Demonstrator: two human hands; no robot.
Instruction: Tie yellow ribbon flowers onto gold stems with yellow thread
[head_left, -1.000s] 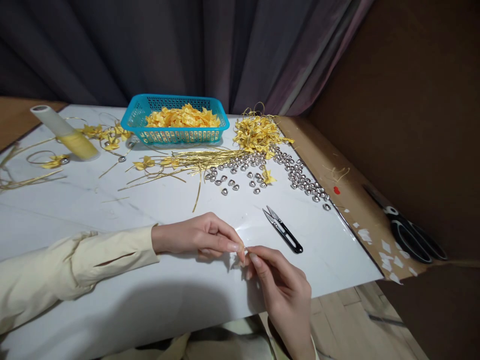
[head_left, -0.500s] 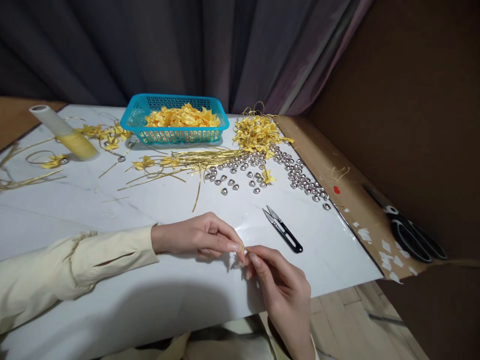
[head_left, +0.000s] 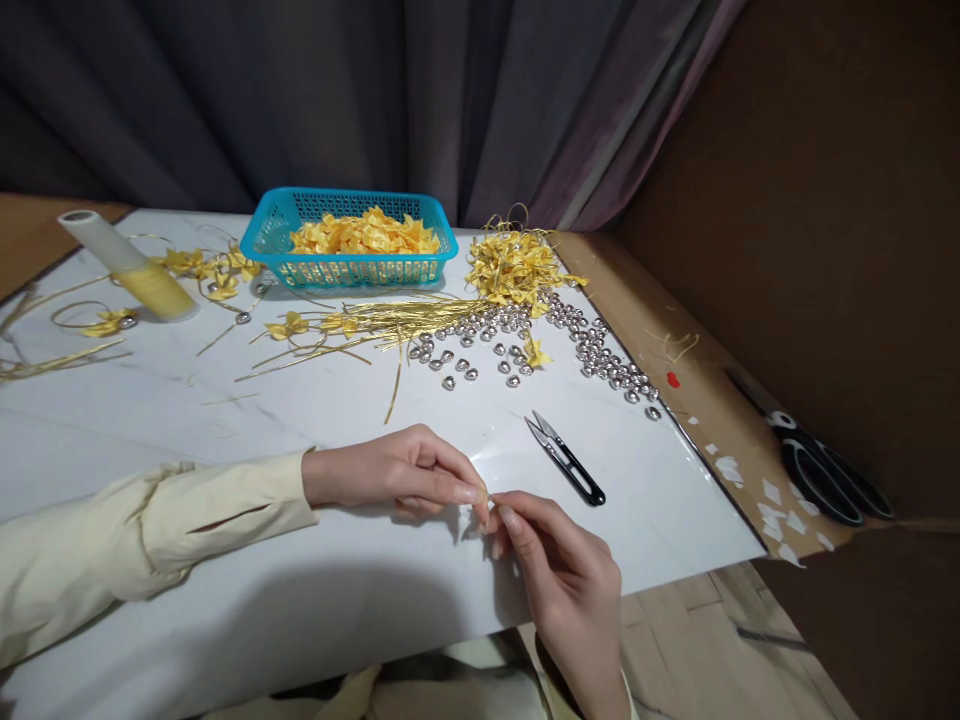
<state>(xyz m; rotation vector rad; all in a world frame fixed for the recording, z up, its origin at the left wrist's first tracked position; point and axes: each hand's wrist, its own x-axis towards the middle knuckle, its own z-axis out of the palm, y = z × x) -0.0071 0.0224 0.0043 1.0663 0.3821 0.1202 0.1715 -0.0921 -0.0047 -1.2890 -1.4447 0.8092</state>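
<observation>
My left hand (head_left: 427,475) and my right hand (head_left: 559,565) meet fingertip to fingertip above the front of the white tabletop (head_left: 360,590). Both are closed in a pinch. Whatever is between the fingers is tiny and mostly hidden, so I cannot make it out. Just beyond my right hand lies a pair of black thread snips (head_left: 566,460) with its blades apart. Farther back are loose silver beads (head_left: 448,383), a bundle of gold cords (head_left: 405,318) and a heap of yellow ribbon bows (head_left: 517,265).
A blue basket (head_left: 349,258) of yellow bows stands at the back. To its left, a spool of yellow thread (head_left: 154,285) stands near several corded bows (head_left: 109,322). Black-handled scissors (head_left: 821,470) and paper scraps (head_left: 772,490) lie on the brown right side. A dark curtain (head_left: 360,90) hangs behind.
</observation>
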